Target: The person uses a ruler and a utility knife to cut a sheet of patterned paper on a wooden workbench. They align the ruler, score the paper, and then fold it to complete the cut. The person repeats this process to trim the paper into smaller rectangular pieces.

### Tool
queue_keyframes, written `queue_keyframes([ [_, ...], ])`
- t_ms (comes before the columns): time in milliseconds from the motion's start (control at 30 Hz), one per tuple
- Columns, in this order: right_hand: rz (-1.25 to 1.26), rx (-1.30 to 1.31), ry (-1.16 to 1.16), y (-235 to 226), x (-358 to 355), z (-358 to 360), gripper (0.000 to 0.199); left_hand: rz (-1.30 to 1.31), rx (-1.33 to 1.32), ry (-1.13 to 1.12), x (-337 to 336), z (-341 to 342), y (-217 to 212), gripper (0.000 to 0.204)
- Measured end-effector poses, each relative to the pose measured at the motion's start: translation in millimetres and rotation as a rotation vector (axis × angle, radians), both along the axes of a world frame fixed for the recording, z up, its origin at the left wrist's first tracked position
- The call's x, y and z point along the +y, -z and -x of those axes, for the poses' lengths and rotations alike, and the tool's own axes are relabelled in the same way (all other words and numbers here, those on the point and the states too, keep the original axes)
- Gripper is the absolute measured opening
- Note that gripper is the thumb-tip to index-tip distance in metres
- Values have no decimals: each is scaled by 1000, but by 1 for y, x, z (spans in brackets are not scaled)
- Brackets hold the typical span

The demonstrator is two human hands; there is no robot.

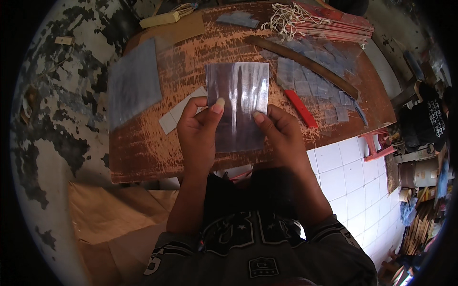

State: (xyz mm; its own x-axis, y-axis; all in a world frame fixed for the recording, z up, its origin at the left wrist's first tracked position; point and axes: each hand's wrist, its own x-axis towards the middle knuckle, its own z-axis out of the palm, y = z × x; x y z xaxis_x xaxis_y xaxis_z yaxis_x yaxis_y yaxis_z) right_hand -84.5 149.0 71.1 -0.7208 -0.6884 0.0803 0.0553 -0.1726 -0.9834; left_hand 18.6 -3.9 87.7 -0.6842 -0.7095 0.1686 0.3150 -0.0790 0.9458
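Note:
A glossy, see-through plastic sheet (237, 107), rectangular and grey-tinted, is held up between my two hands above the near part of the table. My left hand (198, 131) pinches its left edge, thumb on the front face. At the right edge my right hand (285, 128) grips it the same way. Behind my left hand a white rectangular piece with thin lines (174, 119) lies on the table, partly covered. Just right of my right hand is a slim red object (300, 108), perhaps a cutter.
The worn brown wooden table (143, 157) carries a large stack of plastic sheets (136, 83) at left. Many cut plastic pieces (305, 71) lie right, under a long brown strip (310, 64). Red lengths with white strings (319, 24) lie behind. A red stool (377, 145) stands on the floor.

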Motion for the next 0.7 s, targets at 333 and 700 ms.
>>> queue_keyframes([
  [333, -77, 66, -49, -17, -3, 4, 30, -8, -17, -36, -5, -8, 3, 17],
  [700, -96, -34, -132, -8, -4, 12, 30, -178, 34, 58, -11, -10, 15, 18],
])
